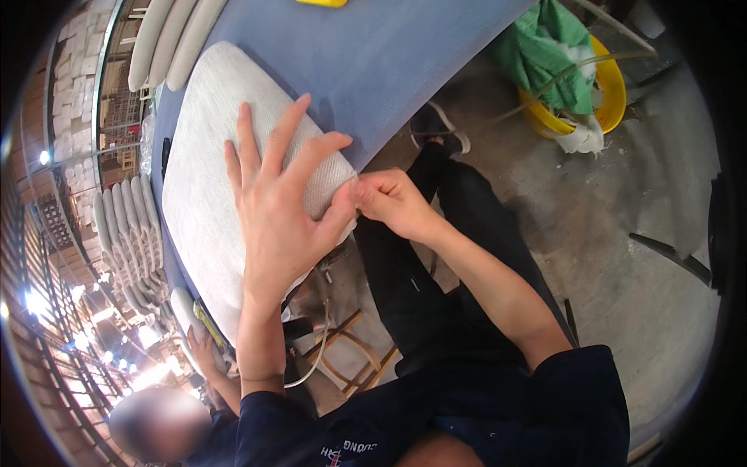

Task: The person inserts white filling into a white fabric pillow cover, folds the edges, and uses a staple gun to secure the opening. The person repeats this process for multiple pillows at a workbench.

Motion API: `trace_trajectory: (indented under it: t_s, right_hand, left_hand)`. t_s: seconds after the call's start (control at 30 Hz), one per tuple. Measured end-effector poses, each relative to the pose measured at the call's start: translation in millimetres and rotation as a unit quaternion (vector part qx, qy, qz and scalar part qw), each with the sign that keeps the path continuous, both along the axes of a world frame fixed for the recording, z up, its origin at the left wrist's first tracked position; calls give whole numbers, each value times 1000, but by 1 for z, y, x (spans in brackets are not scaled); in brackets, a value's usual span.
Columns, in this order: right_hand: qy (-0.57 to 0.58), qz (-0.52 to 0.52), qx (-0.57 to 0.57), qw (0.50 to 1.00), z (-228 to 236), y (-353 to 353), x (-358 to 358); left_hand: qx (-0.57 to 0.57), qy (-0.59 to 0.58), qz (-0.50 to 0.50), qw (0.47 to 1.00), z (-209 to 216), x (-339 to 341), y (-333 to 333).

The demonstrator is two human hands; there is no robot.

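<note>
A light grey fabric-covered cushion pad (206, 156) with rounded corners lies on the blue tabletop (373, 58), its near edge reaching the table's edge. My left hand (280, 202) rests on top of it with the fingers spread, the thumb stretched toward the corner nearest me. At that corner my right hand (393, 204) pinches the edge of the cushion's fabric between thumb and fingers, right beside the left thumb. The fingertips hide exactly how much cloth is caught there.
Grey padded pieces (159, 43) stand at the far left, with another row (128, 226) below. A co-worker's hand (204, 350) touches a pale pad at lower left. A yellow tub (611, 86) holding a green sack (552, 58) sits on the floor, right. A wooden frame (358, 366) is under the table.
</note>
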State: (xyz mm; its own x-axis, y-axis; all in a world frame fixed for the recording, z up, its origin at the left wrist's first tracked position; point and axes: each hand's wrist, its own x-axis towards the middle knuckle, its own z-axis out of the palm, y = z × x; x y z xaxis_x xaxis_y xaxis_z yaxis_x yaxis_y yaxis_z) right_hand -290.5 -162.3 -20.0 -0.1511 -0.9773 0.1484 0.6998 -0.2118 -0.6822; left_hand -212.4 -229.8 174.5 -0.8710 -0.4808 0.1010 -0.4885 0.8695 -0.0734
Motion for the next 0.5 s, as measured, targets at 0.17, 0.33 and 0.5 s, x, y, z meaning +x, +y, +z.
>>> trace_trajectory:
  t_s: [0.17, 0.33, 0.5]
  right_hand:
    - [209, -120, 67, 968, 17, 18, -5]
    - [520, -471, 61, 710, 109, 35, -87]
    - [710, -567, 50, 415, 157, -47, -197]
  left_hand:
    - [5, 6, 19, 1000, 4, 4, 6]
    - [-3, 44, 3, 999, 6, 11, 9]
    - [-12, 69, -22, 997, 6, 16, 8]
